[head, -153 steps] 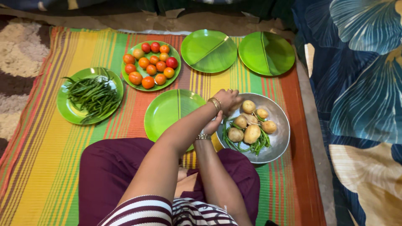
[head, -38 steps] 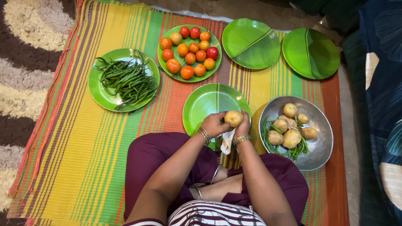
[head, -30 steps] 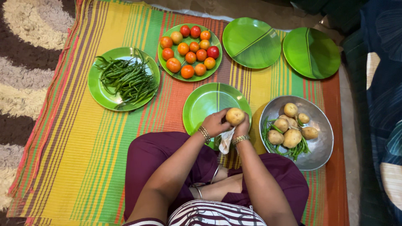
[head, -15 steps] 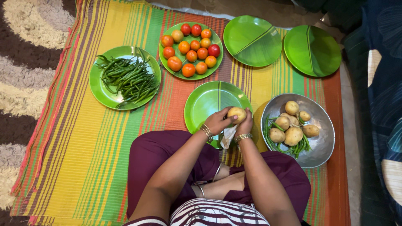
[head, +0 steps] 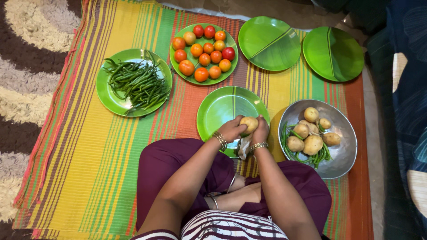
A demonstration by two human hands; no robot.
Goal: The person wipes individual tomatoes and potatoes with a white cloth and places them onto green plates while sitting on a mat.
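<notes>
- Left hand (head: 231, 130) curled around the near-left side of a potato (head: 249, 124), fingers wrapped on it, bangles at the wrist.
- Right hand (head: 260, 132) clasped on the potato's right side, with a pale cloth (head: 244, 144) pinched underneath and hanging below the palms.
- Potato lodged between both hands — raised over the near-right rim of the empty green plate (head: 222, 111), top surface showing above the fingers.
- Just right of the hands, a steel bowl (head: 344, 153) holding more potatoes (head: 310, 133) and some green beans (head: 316, 157).
- Farther off on the striped mat (head: 80, 164): a plate of green chillies (head: 138, 83), a plate of tomatoes (head: 203, 58), and two bare green plates (head: 269, 43) — all well apart from the hands.
</notes>
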